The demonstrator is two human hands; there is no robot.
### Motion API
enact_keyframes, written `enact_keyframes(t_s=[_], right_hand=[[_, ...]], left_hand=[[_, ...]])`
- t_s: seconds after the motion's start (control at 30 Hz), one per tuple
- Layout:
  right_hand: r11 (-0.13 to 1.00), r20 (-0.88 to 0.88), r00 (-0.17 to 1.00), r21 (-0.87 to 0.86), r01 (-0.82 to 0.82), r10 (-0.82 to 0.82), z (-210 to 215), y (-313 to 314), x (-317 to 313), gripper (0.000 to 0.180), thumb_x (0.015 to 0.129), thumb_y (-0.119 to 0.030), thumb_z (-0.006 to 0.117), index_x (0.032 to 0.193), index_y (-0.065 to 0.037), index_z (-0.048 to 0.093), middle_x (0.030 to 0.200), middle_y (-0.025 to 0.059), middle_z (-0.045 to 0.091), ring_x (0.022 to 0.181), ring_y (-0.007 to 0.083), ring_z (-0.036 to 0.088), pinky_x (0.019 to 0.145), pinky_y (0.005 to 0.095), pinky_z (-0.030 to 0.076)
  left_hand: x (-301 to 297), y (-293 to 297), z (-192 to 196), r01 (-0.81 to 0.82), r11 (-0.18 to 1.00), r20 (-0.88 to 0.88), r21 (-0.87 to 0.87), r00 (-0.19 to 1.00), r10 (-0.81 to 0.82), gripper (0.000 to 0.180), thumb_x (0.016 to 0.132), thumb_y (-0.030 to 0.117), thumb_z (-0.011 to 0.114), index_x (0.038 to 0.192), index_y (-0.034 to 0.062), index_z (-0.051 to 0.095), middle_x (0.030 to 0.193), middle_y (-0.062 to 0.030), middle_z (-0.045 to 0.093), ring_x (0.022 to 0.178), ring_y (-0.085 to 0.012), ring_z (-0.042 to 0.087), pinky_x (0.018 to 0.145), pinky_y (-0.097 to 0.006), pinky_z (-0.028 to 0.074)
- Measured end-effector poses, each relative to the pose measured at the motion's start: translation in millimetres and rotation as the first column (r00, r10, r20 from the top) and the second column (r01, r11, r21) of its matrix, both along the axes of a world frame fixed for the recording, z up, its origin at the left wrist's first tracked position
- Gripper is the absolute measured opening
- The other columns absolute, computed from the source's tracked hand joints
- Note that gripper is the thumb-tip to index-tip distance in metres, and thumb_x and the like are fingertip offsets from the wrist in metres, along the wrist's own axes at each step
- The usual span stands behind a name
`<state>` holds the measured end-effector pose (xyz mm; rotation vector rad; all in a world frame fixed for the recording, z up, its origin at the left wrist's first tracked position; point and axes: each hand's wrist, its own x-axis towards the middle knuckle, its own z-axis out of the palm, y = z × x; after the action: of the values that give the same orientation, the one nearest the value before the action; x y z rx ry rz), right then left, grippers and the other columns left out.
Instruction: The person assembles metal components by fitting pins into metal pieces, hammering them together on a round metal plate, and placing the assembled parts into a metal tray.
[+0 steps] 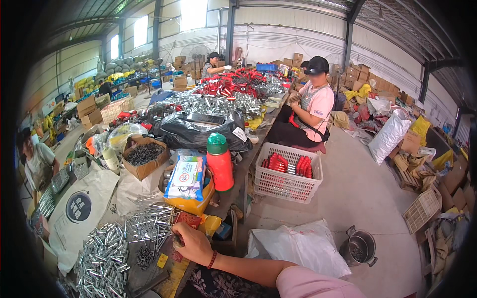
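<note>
My right hand [195, 244], with a dark red beaded bracelet at its wrist, is over the near edge of the worktable. Its fingers are curled closed around something small and dark that I cannot make out. A red box or packet [188, 219] lies just beyond the fingers. Left of the hand is a pile of shiny metal rods [151, 222], with small dark parts [145, 258] heaped below them. A larger mound of silvery metal cylinders [103, 260] lies farther left. My left hand is not in view.
A red bottle with a green cap [220, 164] stands beside a wipes pack [186, 177]. A cardboard box of dark screws [145, 154] is farther left. A white crate [288, 185] holds red-handled tools. A metal pot [358, 247] stands on the floor. A person in pink [318, 107] sits beyond.
</note>
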<state>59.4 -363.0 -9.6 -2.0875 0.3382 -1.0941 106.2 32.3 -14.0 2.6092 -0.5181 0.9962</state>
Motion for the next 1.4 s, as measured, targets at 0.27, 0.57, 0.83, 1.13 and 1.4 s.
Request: enact_keyframes(t_s=[0.27, 0.57, 0.83, 1.13, 1.4], right_hand=[[1.000, -0.028, 1.000, 0.016, -0.007, 0.007, -1, -2, 2, 0.042, 0.084, -0.008, 0.079, 0.117, -0.008, 0.053, 0.106, 0.0134, 0.064, 0.096, 0.0354, 0.069, 0.081, 0.0434, 0.056], [1.000, -0.018, 1.000, 0.010, 0.004, -0.004, 0, 0, 2, 0.040, 0.085, -0.008, 0.078, 0.116, -0.008, 0.053, 0.103, 0.0129, 0.063, 0.093, 0.0349, 0.069, 0.079, 0.0435, 0.054], [1.000, -0.032, 0.999, 0.004, 0.006, -0.005, 0, -1, 0, 0.040, 0.085, -0.008, 0.078, 0.115, -0.008, 0.052, 0.105, 0.0131, 0.063, 0.096, 0.0365, 0.069, 0.080, 0.0445, 0.054], [1.000, -0.039, 0.999, 0.009, 0.014, -0.013, -1, -4, -1, 0.040, 0.085, -0.009, 0.078, 0.115, -0.008, 0.052, 0.105, 0.0134, 0.063, 0.098, 0.0370, 0.069, 0.081, 0.0448, 0.055], [1.000, -0.057, 0.998, 0.002, 0.023, -0.023, -4, 13, 14, 0.034, 0.085, -0.012, 0.075, 0.116, -0.007, 0.060, 0.104, 0.0159, 0.066, 0.099, 0.0385, 0.069, 0.085, 0.0470, 0.055]], left_hand=[[1, -3, 2, 0.025, 0.999, 0.049, 0.023, 0.998, -0.026, 0.025, 0.100, 0.022, 0.071, 0.106, -0.0028, 0.072, 0.100, -0.0258, 0.072, 0.094, -0.0470, 0.068, 0.087, -0.053, 0.054], [1, 0, 0, -0.004, 1.000, -0.014, 0.015, 1.000, 0.004, 0.025, 0.099, 0.022, 0.071, 0.106, -0.0026, 0.072, 0.098, -0.0249, 0.072, 0.091, -0.0456, 0.067, 0.083, -0.053, 0.054], [0, -2, 0, 0.010, 1.000, 0.037, 0.022, 0.999, -0.011, 0.025, 0.100, 0.021, 0.071, 0.106, -0.0032, 0.072, 0.099, -0.0245, 0.073, 0.091, -0.0453, 0.068, 0.084, -0.052, 0.054], [2, -5, -1, 0.013, 1.000, 0.015, 0.005, 1.000, -0.013, 0.024, 0.099, 0.020, 0.071, 0.104, -0.0028, 0.072, 0.097, -0.0240, 0.072, 0.089, -0.0451, 0.068, 0.083, -0.053, 0.054], [-17, -5, 19, -0.062, 0.998, 0.080, -0.032, 0.995, 0.065, 0.021, 0.099, 0.017, 0.078, 0.106, -0.0031, 0.075, 0.100, -0.0204, 0.075, 0.097, -0.0363, 0.071, 0.093, -0.043, 0.056]])
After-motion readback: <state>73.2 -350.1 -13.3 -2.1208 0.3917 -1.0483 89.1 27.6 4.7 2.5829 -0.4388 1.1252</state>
